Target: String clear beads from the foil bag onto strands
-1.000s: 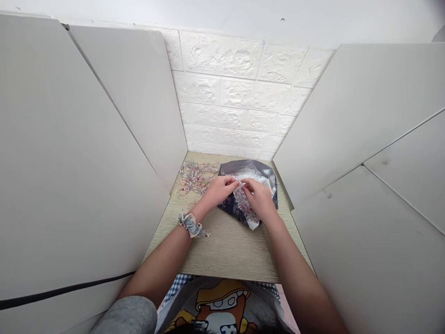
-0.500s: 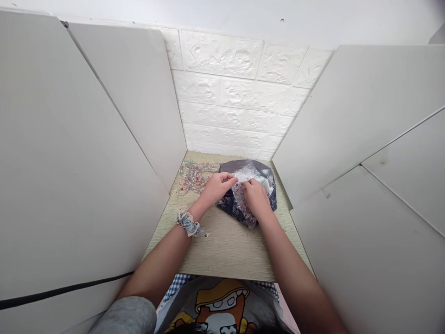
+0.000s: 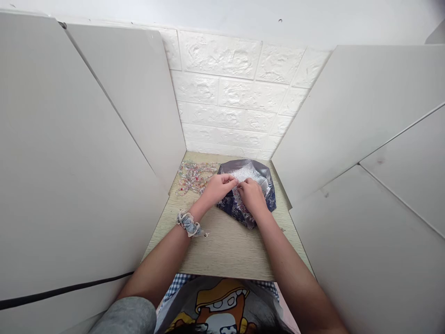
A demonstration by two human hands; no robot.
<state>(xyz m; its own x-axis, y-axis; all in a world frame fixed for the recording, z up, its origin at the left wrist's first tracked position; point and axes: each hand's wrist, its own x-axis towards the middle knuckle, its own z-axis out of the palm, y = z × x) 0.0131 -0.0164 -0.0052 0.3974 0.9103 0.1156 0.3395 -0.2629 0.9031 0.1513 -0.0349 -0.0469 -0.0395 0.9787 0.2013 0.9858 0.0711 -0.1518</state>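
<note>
My left hand (image 3: 219, 189) is closed in a pinch, its thumb and forefinger meeting over a dark blue patterned pouch (image 3: 231, 208) with a silvery lining. Close by on the right, my right hand (image 3: 252, 195) also pinches, fingertips almost touching those of the left. Whatever sits between the fingers is too small to make out. Below the fingertips, partly covered by my right hand, a clear plastic bag of small beads (image 3: 240, 204) lies on the pouch. A heap of multicoloured bead strings (image 3: 194, 177) rests left of the pouch.
The wooden tabletop (image 3: 225, 253) is narrow, with white panels (image 3: 139, 93) (image 3: 347, 116) rising on both sides. A white brick-patterned wall (image 3: 239, 95) closes off the back. A scrunchie (image 3: 189, 223) is round my left wrist.
My right hand has shifted slightly left, bringing its fingertips closer to those of my left hand and covering more of the bead bag. My left hand stays almost in place.
</note>
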